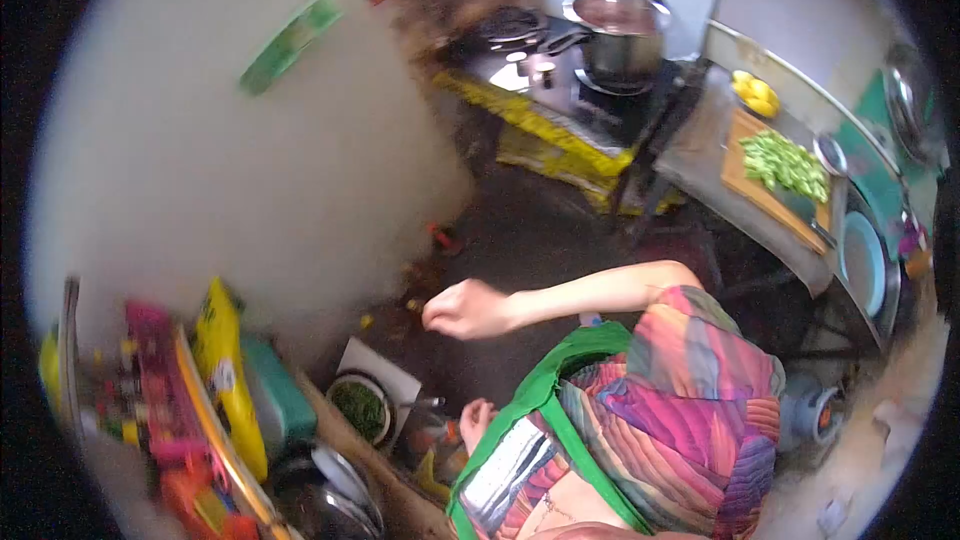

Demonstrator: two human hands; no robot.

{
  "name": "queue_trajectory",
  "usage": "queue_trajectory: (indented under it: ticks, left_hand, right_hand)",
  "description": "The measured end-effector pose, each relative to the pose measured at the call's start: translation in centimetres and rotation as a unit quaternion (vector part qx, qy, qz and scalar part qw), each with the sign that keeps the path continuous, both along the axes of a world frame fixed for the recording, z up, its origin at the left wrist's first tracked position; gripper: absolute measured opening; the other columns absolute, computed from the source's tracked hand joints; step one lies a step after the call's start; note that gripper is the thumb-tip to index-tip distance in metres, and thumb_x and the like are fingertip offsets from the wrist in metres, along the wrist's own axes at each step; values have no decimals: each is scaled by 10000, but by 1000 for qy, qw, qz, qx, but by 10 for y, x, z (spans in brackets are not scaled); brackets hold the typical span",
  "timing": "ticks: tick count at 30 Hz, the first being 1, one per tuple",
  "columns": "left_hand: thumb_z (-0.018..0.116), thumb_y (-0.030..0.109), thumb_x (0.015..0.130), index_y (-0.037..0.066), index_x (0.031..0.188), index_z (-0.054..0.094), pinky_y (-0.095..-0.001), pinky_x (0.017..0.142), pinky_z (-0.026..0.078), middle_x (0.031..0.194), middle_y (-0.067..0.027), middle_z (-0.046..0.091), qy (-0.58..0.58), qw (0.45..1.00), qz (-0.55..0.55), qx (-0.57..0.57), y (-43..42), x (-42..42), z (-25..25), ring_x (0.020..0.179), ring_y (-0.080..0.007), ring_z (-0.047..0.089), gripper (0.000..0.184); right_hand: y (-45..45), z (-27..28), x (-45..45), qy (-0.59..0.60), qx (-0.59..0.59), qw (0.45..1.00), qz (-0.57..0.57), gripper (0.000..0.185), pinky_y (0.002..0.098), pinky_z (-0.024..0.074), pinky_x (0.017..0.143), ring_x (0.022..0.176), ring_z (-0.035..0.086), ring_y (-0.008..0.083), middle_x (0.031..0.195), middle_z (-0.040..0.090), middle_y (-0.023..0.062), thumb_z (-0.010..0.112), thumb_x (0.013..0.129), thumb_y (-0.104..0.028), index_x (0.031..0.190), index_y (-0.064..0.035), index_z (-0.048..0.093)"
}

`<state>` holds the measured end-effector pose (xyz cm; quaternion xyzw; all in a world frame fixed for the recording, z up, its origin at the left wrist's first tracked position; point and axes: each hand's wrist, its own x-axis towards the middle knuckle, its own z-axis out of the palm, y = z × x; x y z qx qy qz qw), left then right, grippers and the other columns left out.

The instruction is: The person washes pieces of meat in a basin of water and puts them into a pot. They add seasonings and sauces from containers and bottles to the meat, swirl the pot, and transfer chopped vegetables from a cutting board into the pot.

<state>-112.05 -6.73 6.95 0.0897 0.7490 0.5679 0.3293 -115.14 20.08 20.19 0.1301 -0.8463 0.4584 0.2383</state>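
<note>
My right hand (467,310) is held out in front of me over the dark floor, its fingers curled in. Nothing shows in it, and it touches nothing that I can see. Lower down, my left hand (477,423) is partly hidden behind the green apron (590,350), and its fingers are blurred. Just left of it stands a dark-rimmed bowl of chopped greens (360,408) on a white board (402,385). A clear plastic bag (432,437) lies close to the left hand.
A steel pot (620,40) stands on a black stove (600,115). Chopped green vegetables (785,165) lie on a wooden board (745,180) on the counter at right, near yellow produce (755,95). A pale wall (250,170) and packed goods (225,370) border the left.
</note>
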Motion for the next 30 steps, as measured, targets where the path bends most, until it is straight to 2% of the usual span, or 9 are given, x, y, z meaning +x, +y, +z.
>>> queue_trajectory:
  ticks: [4,5,9,13,17,21,23,26,30]
  left_hand:
    - [553,171,900,11,1109,541,-271,684,506,944,-97,633,-22,994,-109,-11,154,-55,-17,782,-149,613,264]
    - [580,158,866,8,1100,553,-241,676,469,918,-50,624,-29,991,-130,-12,202,-55,12,789,-118,591,279]
    - [589,159,861,21,1059,592,-235,730,462,913,-43,630,27,974,-224,29,333,-75,39,809,-108,579,242]
    - [574,133,870,12,1025,596,-239,753,457,925,-28,625,52,949,-299,89,429,-113,57,840,-104,576,198]
    - [587,111,863,25,1052,592,-247,792,454,966,-38,624,242,915,-292,137,532,-151,124,884,-111,577,207]
    - [658,172,812,41,1133,557,-315,859,434,1083,-125,606,356,879,-295,119,622,-185,160,999,-205,573,362]
    - [714,240,753,7,1167,517,-357,896,420,1100,-170,586,456,822,-326,102,671,-207,173,1049,-286,546,515]
    - [763,330,695,-30,1190,475,-360,884,434,1077,-202,584,443,797,-400,91,732,-230,157,1012,-304,564,676]
    - [777,437,669,-48,1223,429,-350,857,457,1066,-212,583,226,809,-542,29,797,-253,136,989,-274,575,814]
  right_hand:
    - [180,-52,88,-135,-39,950,-280,161,381,511,700,786,641,285,840,657,121,549,812,-220,859,-95,640]
    - [213,-62,110,-161,-78,923,-342,148,375,511,677,759,645,273,825,659,113,560,814,-209,864,-97,644]
    - [305,-81,172,-157,-167,844,-485,136,303,491,593,629,630,153,681,647,76,584,827,-169,858,-47,635]
    - [357,-67,196,-141,-218,794,-550,159,253,464,568,615,598,102,664,627,39,552,870,-175,869,-38,634]
    - [415,-52,208,-112,-187,747,-628,170,230,439,550,592,561,71,646,609,9,536,882,-185,863,-51,639]
    - [478,-31,204,-35,-251,721,-645,149,196,388,491,553,509,38,642,579,-17,539,884,-176,861,-67,638]
    - [518,-16,190,3,-247,715,-654,168,176,369,461,540,480,26,651,564,-19,522,902,-182,869,-59,632]
    - [564,4,173,51,-249,689,-679,172,175,372,455,528,462,26,657,559,-16,526,903,-186,875,-51,629]
    - [631,24,154,60,-239,675,-695,169,174,387,459,532,469,31,681,574,-5,536,898,-188,899,-51,634]
